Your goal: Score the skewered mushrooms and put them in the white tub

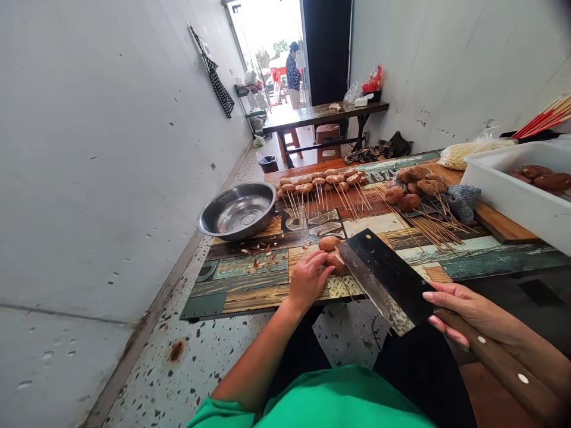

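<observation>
My left hand [310,274] has its fingers closed on a brown, oval food piece [338,264] at the table's near edge. The exact kind of food is unclear. Just beyond it lies a second brown piece [329,243]. In my right hand [455,309] is the wooden handle of a broad, dark cleaver [383,273]. The blade slants up to the left, its far corner against or right beside the held piece; contact is hard to make out. Farther back are rows of skewered brown pieces [319,179], sticks toward me.
A steel basin [241,211] stands at the left. Brown and white scraps [263,258] lie before it. To the right are loose bamboo skewers [435,232], heaped brown pieces [417,181], a grey cloth [464,201] and a white bin [513,190]. A person [293,74] stands by the doorway.
</observation>
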`<control>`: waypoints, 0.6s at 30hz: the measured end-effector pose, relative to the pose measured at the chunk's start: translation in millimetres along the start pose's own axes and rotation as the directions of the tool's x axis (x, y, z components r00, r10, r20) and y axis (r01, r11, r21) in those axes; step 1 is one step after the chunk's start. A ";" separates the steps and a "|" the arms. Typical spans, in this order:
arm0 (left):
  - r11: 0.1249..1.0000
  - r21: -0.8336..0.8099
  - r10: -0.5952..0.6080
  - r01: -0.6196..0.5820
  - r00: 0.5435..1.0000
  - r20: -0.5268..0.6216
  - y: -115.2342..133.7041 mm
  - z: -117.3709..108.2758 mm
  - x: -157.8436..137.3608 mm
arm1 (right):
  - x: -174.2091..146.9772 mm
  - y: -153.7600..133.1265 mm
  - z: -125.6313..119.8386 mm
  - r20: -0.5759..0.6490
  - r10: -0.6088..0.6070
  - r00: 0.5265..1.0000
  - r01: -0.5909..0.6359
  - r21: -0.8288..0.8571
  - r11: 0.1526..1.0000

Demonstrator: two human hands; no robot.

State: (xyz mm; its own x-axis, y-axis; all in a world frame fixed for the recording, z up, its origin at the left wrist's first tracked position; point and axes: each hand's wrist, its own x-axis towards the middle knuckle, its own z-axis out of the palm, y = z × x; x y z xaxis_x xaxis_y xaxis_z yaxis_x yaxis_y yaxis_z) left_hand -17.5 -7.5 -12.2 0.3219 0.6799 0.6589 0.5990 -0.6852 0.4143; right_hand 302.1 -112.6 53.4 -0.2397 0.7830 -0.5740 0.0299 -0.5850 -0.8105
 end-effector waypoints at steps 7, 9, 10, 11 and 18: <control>0.974 0.066 0.214 -0.217 0.976 0.048 4.5 3.3 1.2 | -7.6 6.5 6.5 -0.046 0.031 0.998 -0.029 0.034 0.999; 0.961 0.087 0.259 -0.262 0.965 0.043 6.9 0.9 1.6 | -8.7 10.1 8.5 -0.059 0.062 0.996 -0.060 0.042 0.997; 0.955 0.100 0.277 -0.280 0.960 0.040 7.6 -1.4 1.7 | -9.5 11.6 9.2 -0.072 0.080 0.994 -0.076 0.049 0.996; 0.948 0.113 0.294 -0.297 0.955 0.041 7.5 -4.5 1.8 | -10.4 12.7 9.8 -0.092 0.094 0.991 -0.088 0.061 0.994; 0.839 0.514 -0.236 0.178 0.971 0.049 -22.2 -46.6 17.4 | -11.0 -2.9 24.7 -0.178 -0.046 0.983 0.044 -0.013 0.999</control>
State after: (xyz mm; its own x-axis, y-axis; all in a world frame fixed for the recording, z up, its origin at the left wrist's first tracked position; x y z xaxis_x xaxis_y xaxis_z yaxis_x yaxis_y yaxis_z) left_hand -59.4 7.3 19.3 0.2070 0.8342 0.5112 0.9368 -0.3197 0.1424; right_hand 280.7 -124.7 65.0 -0.0647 0.8339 -0.5481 0.0320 -0.5473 -0.8364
